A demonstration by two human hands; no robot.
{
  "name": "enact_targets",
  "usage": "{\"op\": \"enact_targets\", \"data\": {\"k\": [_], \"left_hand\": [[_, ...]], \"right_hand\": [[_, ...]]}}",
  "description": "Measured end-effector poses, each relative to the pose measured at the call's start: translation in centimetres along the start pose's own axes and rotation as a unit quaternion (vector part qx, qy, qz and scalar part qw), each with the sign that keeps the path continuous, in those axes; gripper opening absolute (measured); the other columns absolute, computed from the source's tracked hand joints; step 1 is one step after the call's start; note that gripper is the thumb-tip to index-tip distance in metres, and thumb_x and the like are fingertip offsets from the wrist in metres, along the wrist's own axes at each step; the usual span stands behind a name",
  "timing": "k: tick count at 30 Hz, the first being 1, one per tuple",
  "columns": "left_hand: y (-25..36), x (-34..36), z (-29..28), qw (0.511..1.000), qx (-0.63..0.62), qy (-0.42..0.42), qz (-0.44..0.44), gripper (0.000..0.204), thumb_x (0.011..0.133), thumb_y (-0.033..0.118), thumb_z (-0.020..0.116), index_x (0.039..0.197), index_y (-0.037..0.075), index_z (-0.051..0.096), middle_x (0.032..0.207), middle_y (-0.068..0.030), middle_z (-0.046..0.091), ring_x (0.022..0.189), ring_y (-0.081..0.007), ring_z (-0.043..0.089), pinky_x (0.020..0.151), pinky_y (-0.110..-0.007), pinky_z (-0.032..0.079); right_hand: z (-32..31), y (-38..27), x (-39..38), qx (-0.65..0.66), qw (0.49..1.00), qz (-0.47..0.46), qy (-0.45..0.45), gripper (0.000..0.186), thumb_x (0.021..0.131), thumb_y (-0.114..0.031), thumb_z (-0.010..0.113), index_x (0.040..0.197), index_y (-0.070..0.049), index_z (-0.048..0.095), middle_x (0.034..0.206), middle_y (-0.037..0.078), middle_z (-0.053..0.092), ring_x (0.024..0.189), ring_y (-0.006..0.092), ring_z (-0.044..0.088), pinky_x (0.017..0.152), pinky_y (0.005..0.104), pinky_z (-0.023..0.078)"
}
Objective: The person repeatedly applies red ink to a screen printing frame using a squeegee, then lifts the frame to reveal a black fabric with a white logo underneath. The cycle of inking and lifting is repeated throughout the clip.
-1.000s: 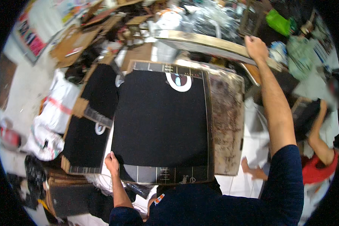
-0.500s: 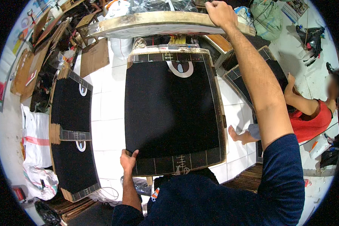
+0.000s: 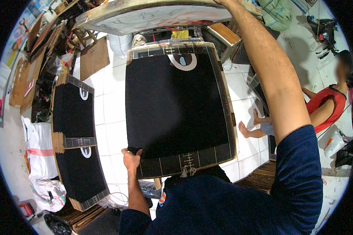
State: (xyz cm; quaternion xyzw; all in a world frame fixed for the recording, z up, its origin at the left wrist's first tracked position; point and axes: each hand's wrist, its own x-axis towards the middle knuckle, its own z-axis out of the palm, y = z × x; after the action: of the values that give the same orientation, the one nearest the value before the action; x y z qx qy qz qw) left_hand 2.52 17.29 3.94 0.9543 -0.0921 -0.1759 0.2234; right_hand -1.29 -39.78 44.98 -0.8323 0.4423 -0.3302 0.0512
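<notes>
A black cloth panel (image 3: 172, 109) lies flat on a board (image 3: 168, 167) marked with pale lines. Near its far edge is a white, brown and light blue eye-like print (image 3: 184, 60). My left hand (image 3: 131, 159) is closed at the cloth's near left corner, thumb and fingers pinching it at the board's edge. Beyond the board, a wood-edged printing screen (image 3: 161, 19) stands raised, its smeared pale underside showing. My right hand (image 3: 226, 2) is at the screen's upper edge, closed on it; the fingers are mostly cut off by the picture's top.
To the left are more boards with black panels (image 3: 72, 121) bearing similar prints, beside white sacks (image 3: 41, 152). On the right a person in a red top (image 3: 327, 105) sits near another board (image 3: 259, 92). A wooden box (image 3: 225, 35) and cardboard (image 3: 95, 58) are behind.
The screen has tipped further up and back with my right hand, showing more of its underside. My left hand stays at the corner. The person at right has leaned back from their board.
</notes>
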Motion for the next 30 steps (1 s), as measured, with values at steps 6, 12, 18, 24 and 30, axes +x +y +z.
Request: {"op": "enact_targets", "data": {"k": [6,12,18,24,30], "left_hand": [[-0.6,1.0,1.1,0.999,0.024,-0.038,-0.029,0.081,0.069,0.045,0.094,0.116,-0.007,0.053,0.113,-0.0272,0.065,0.108,-0.0414,0.066,0.092,-0.047,0.053],[1.9,2.1,0.2,0.996,0.061,0.009,0.068,0.092,0.078,0.055,0.086,0.134,-0.009,0.051,0.132,-0.0294,0.058,0.125,-0.0448,0.057,0.104,-0.049,0.048],[17.9,5.5,-4.9,0.867,-0.451,-0.018,0.211,0.075,0.1,0.048,0.067,0.15,-0.001,0.041,0.144,-0.0243,0.053,0.133,-0.0354,0.055,0.111,-0.046,0.045],[20.7,5.9,-3.1,0.71,-0.693,-0.12,-0.035,0.063,0.108,0.06,0.039,0.144,0.009,0.046,0.132,-0.0144,0.056,0.112,-0.0295,0.06,0.086,-0.045,0.056],[14.2,6.2,4.9,0.819,-0.511,-0.142,-0.219,0.064,0.107,0.06,0.044,0.129,0.002,0.058,0.097,-0.0172,0.071,0.082,-0.0293,0.07,0.069,-0.045,0.058]], "right_hand": [[0.6,0.4,-0.4,0.019,0.999,0.026,0.013,0.043,0.086,-0.049,0.06,0.105,-0.017,0.082,0.108,0.02,0.076,0.106,0.0383,0.072,0.095,0.0471,0.056],[1.5,1.8,-4.5,-0.01,1.0,0.018,-0.017,0.046,0.088,-0.054,0.054,0.113,-0.025,0.08,0.112,0.014,0.077,0.107,0.0344,0.073,0.095,0.047,0.056],[5.4,5.8,-13.6,0.08,0.992,-0.061,0.072,0.036,0.091,-0.043,0.06,0.076,-0.012,0.071,0.084,0.016,0.074,0.083,0.0387,0.072,0.073,0.0533,0.056],[11.9,12.0,-29.4,0.056,0.991,-0.119,0.012,0.032,0.088,-0.025,0.067,0.116,-0.011,0.068,0.11,0.014,0.065,0.11,0.0347,0.059,0.098,0.0486,0.046],[22.3,19.7,-27.9,0.028,0.987,-0.104,-0.122,0.057,0.078,-0.024,0.076,0.129,-0.007,0.059,0.127,0.017,0.058,0.122,0.0365,0.053,0.104,0.0492,0.044]]}}
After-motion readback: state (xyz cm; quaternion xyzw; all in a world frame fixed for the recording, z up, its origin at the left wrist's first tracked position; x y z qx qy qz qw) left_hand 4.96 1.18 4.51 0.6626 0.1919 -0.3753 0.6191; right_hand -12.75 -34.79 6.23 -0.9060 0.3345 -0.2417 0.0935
